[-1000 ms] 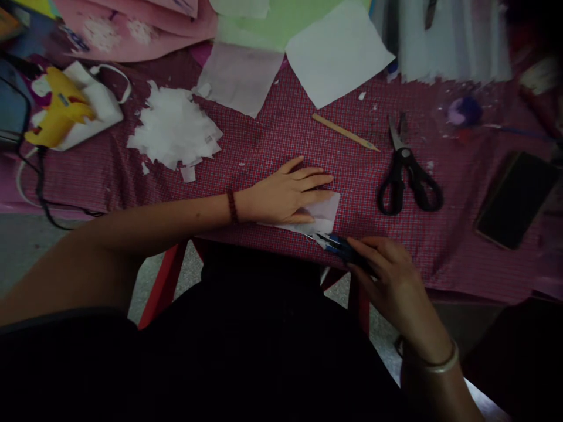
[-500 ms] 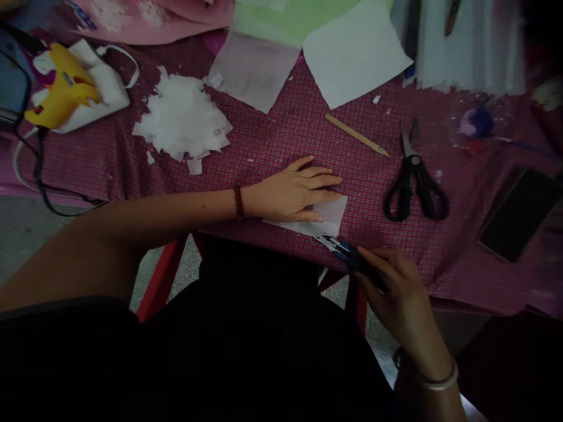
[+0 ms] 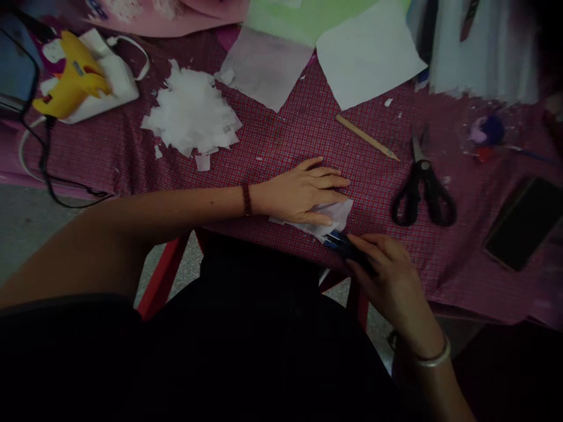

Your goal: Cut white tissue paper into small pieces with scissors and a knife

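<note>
My left hand (image 3: 299, 192) lies flat with fingers spread, pressing a folded piece of thin white paper (image 3: 342, 211) onto the checked tablecloth (image 3: 290, 138) near the table's front edge. In my right hand (image 3: 389, 275) is a blue and black utility knife (image 3: 339, 241). Its front end sits at the paper's near edge, just right of my left thumb. The blade is hidden, seemingly by the paper. The paper's right part is lifted and creased.
Black-handled scissors (image 3: 423, 187) and a wooden pencil (image 3: 367, 138) lie beyond my hands. A pile of white paper pieces (image 3: 193, 111) lies to the left, near a yellow glue gun (image 3: 73, 79). At right is a dark phone (image 3: 523, 223); larger white sheets (image 3: 369, 53) lie at the back.
The knife has moved left and further into the paper, so its tip no longer shows. The paper's right part has creased. My left hand stays pressed down; the view has shifted slightly.
</note>
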{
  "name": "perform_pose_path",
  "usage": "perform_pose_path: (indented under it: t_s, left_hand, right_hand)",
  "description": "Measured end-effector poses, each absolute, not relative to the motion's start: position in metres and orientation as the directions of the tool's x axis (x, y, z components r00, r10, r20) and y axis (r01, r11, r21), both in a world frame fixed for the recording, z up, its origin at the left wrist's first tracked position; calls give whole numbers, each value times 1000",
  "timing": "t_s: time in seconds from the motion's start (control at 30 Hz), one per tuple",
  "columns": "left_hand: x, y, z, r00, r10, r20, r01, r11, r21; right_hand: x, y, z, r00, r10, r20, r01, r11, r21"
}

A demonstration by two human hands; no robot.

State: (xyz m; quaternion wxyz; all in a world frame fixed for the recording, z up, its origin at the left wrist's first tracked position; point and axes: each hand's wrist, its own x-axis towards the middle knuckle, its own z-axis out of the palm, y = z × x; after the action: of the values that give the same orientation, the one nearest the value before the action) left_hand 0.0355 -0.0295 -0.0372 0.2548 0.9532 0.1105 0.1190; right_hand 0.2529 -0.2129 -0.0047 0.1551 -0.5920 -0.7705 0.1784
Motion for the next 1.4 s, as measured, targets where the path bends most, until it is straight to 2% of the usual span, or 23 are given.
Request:
perform_pose_path:
  t_s: [0.27,0.37,0.53,0.67,0.83,1.03,1.23,1.4]
  left_hand:
    - [33,-17,-32,926,349,146,138,-670,729]
    - [33,-16,-31,931,340,130,128,-639,758]
    - [30,-17,-23,964,255,75,109,-638,762]
    - [20,-13,-17,935,340,97,155,-642,751]
    - [-7,-17,-17,896,416,155,245,-753,610]
    - [-24,-47,-8,872,487,56,397,-769,501]
    - [-7,-55,-5,879,476,-37,408,-709,576]
    - [0,-51,-4,895,440,-72,377,-660,650]
  right_hand:
    - [265,-228,-5,-191,980,49,840,189,-509]
    - [262,-226,-7,-190,980,50,841,189,-507]
    - [255,-218,-8,-212,977,34,844,201,-497]
    - [253,-215,-6,-229,973,29,841,212,-498]
    - [261,-222,-8,-184,981,57,849,188,-493]
    - [270,-231,-9,-189,982,13,853,171,-493]
    - [268,-231,-10,-185,980,68,856,195,-478]
    - [271,-235,-13,-184,982,52,855,186,-483]
